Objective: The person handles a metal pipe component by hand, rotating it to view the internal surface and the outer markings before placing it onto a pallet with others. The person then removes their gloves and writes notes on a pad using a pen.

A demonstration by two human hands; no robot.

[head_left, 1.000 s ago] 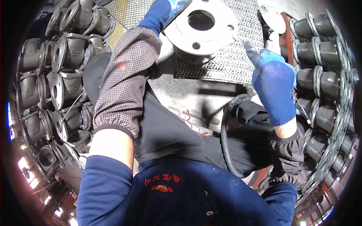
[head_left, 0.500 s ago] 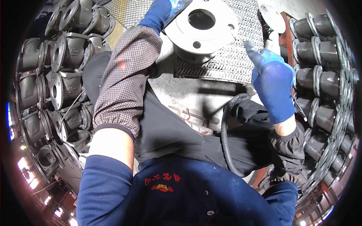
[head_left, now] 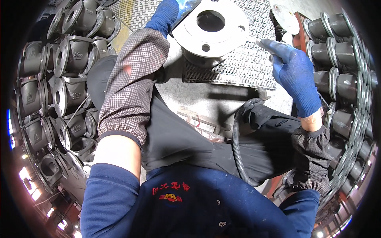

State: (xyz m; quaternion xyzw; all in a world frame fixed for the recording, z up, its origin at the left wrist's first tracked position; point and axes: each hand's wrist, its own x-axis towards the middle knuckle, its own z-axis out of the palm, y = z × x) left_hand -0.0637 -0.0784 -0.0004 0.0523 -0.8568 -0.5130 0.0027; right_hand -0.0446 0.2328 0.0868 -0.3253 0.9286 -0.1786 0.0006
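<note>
The flanged casting (head_left: 234, 39) looked white, round, wide-bored. Right fingers (head_left: 277, 47) stretched empty; whether left fingers (head_left: 187, 5) gripped was unclear.

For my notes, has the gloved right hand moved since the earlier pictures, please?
Yes, the gloved right hand has moved rightward relative to the metal grating.

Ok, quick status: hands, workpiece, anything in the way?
Left hand at left edge of flanged casting. Right hand to its right, fingers toward it. Casting on metal grate. Black hose across right leg, away from casting.
</note>
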